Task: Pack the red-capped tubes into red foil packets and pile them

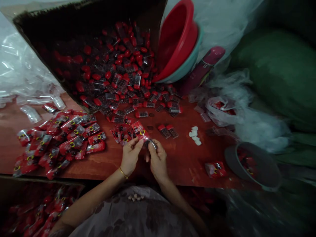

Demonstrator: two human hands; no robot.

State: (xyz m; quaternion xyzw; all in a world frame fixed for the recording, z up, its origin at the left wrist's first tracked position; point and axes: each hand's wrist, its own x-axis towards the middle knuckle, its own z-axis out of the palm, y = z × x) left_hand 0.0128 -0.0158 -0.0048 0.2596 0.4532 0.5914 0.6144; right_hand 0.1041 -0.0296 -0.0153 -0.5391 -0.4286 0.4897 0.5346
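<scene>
My left hand, with a gold bracelet at the wrist, pinches a red printed plastic packet by its lower left side. My right hand is closed at the packet's lower right end, where a small dark, shiny piece shows between the fingers. Whether that piece sits inside the packet I cannot tell. Just beyond my left hand lie several flat red packets. To the right of my hands are two small clear containers with red caps and dark contents.
A tilted cardboard box spills red-capped containers onto the table. Filled red packets are heaped at left. Red and teal basins, a purple spray can, white pieces and a grey bowl stand at right.
</scene>
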